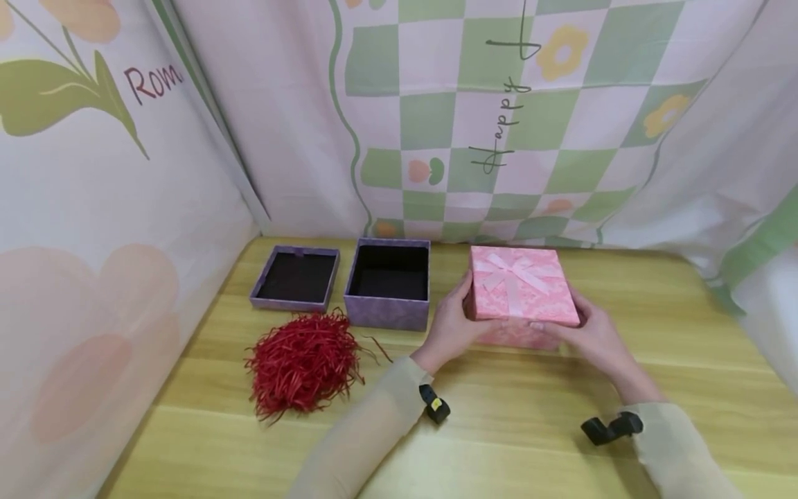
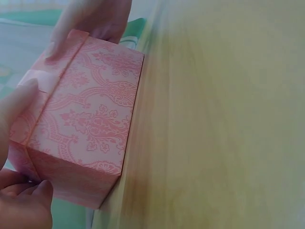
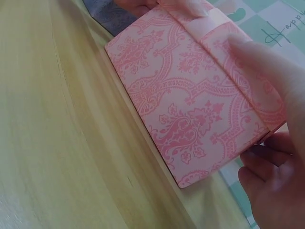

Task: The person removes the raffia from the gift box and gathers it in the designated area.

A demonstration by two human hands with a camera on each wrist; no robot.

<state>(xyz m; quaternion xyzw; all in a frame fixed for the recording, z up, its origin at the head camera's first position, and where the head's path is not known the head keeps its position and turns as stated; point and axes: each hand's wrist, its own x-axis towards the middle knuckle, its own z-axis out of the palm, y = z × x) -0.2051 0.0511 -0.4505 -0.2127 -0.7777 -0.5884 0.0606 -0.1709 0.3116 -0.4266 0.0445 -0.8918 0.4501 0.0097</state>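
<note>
A pink patterned gift box (image 1: 517,338) stands on the table, its lid (image 1: 548,299) on and a pale pink ribbon bow (image 1: 512,272) on top. My left hand (image 1: 454,322) grips the lid at its left side, the thumb (image 2: 21,102) along the front rim and the curled fingers (image 2: 43,195) at the lower edge. From the opposite side my right hand (image 1: 595,339) holds the lid likewise, with its thumb (image 3: 259,57) on the front rim near the ribbon. In the right wrist view, its fingers (image 3: 267,164) curl at the lid's edge.
Left of the pink box stands an open purple box (image 1: 388,313) with a dark inside. Its shallow purple lid (image 1: 289,305) lies upturned farther left. A heap of red shredded paper (image 1: 302,364) sits in front of them. Patterned curtains (image 1: 299,138) border the wooden table (image 1: 499,436).
</note>
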